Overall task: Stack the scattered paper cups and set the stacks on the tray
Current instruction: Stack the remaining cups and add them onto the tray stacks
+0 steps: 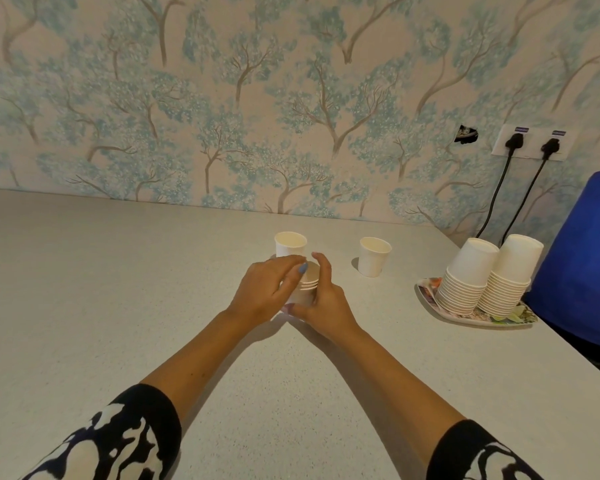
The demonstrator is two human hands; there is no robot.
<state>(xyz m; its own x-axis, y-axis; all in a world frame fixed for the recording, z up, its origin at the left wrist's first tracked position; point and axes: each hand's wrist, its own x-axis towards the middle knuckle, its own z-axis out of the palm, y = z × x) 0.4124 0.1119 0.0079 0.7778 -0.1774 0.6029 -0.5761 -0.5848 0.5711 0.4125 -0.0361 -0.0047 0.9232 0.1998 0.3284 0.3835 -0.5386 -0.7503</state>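
A short stack of white paper cups (307,285) stands upright on the counter at the centre, rims up. My left hand (267,292) wraps its left side and top, and my right hand (321,303) grips its right side. Just behind them stands a single upright cup (290,244). Another single cup (374,256) stands to the right. At the right edge lies a flowered tray (426,296) carrying two tall upside-down cup stacks (466,277) (510,275), side by side.
A large blue object (582,258) fills the right side next to the tray. Two black cables (499,195) hang from a wall socket (534,142) behind the tray. The speckled grey counter (118,289) meets the tree-patterned wall at the back.
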